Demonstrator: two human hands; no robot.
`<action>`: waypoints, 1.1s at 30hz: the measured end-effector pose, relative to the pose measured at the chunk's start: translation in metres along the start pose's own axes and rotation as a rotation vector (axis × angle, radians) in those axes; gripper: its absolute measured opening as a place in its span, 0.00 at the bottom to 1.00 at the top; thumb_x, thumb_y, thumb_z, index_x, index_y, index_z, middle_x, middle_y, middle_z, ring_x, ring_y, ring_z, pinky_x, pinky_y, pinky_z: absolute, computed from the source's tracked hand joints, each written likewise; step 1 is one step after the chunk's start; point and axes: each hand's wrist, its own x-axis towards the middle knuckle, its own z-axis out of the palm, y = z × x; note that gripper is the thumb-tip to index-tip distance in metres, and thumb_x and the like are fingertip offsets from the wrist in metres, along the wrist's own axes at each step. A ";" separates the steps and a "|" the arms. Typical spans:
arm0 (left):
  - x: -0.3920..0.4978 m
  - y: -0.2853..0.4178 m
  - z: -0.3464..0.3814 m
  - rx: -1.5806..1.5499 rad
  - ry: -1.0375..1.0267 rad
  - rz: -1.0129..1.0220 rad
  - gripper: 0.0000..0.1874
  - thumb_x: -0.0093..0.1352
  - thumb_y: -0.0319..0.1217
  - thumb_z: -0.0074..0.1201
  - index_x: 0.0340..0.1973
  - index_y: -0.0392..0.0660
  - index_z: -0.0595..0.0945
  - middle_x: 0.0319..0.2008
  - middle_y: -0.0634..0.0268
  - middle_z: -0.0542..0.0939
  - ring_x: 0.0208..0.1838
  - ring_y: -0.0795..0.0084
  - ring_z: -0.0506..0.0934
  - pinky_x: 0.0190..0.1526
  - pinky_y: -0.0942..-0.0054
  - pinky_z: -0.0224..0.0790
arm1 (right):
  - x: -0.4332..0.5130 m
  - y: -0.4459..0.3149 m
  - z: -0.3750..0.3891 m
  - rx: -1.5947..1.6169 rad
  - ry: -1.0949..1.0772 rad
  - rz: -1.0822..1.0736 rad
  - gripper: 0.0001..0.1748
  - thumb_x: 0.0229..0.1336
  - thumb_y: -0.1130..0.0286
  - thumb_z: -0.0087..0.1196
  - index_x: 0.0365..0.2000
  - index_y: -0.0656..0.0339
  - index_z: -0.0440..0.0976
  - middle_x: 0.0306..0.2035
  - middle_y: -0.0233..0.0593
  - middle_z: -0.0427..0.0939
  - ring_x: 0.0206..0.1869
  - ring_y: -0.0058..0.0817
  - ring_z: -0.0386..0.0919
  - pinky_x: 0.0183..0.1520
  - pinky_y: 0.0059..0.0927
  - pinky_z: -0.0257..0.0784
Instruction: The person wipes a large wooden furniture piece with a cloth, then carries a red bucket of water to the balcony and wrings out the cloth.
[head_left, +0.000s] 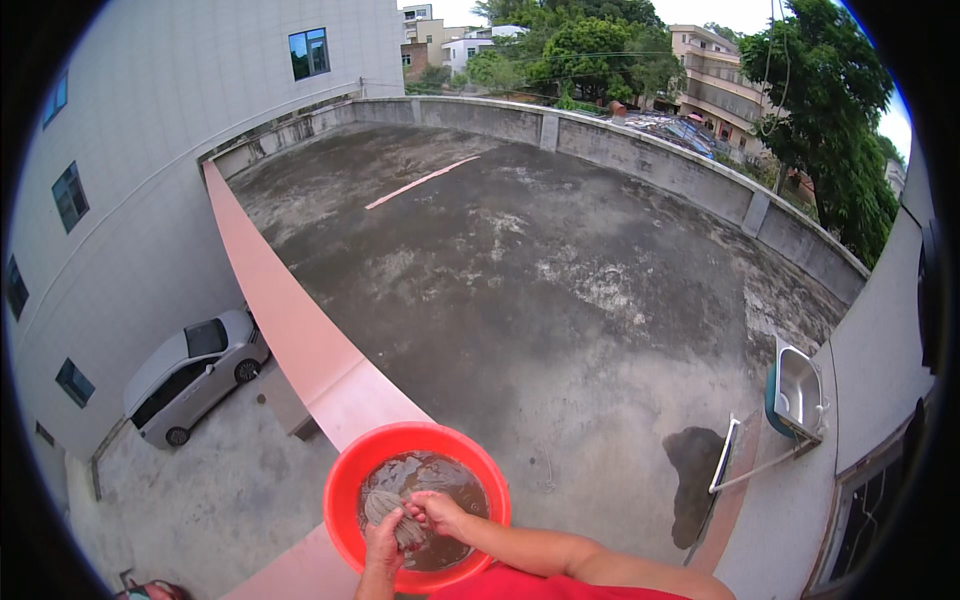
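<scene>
A red plastic basin (495, 480) stands on the pink ledge top (367, 401), close against my body. Brownish, murky water (457, 551) with a few bubbles fills part of it. Over the water, both my hands hold a bundle of wet grey strands (382, 504) that looks like a mop head. My left hand (383, 538) grips the bundle from its near left side, thumb upward. From the right, my right hand (436, 513) has its fingers closed on the strands. The lower end of the bundle is partly hidden between the hands.
Left of the ledge is a drop to a lower yard with a parked silver car (191, 379). On the right, a stainless steel sink (799, 394) hangs by the wall near a white pipe (757, 466) and a wet patch (691, 480). A low concrete wall (645, 157) bounds the stained terrace floor (480, 300).
</scene>
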 end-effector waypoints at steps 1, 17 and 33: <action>0.003 -0.004 -0.002 -0.029 0.028 0.023 0.14 0.72 0.28 0.51 0.51 0.35 0.78 0.39 0.52 0.85 0.40 0.57 0.86 0.43 0.58 0.83 | -0.002 -0.001 -0.002 -0.021 -0.007 -0.039 0.11 0.69 0.66 0.54 0.47 0.61 0.77 0.33 0.36 0.83 0.31 0.22 0.79 0.38 0.34 0.78; 0.029 -0.030 -0.072 -0.122 0.078 -0.166 0.19 0.74 0.35 0.52 0.57 0.38 0.78 0.49 0.53 0.84 0.49 0.57 0.83 0.51 0.57 0.80 | -0.117 -0.075 0.097 -1.628 -0.403 -0.578 0.12 0.64 0.65 0.51 0.43 0.58 0.78 0.37 0.52 0.83 0.42 0.54 0.82 0.46 0.51 0.75; 0.008 -0.009 -0.032 -0.329 -0.255 -0.113 0.45 0.64 0.72 0.51 0.58 0.46 0.76 0.45 0.51 0.84 0.43 0.50 0.85 0.42 0.50 0.83 | -0.091 -0.070 0.130 -1.766 -0.132 -0.655 0.18 0.68 0.56 0.51 0.33 0.63 0.72 0.42 0.57 0.82 0.42 0.59 0.81 0.40 0.56 0.76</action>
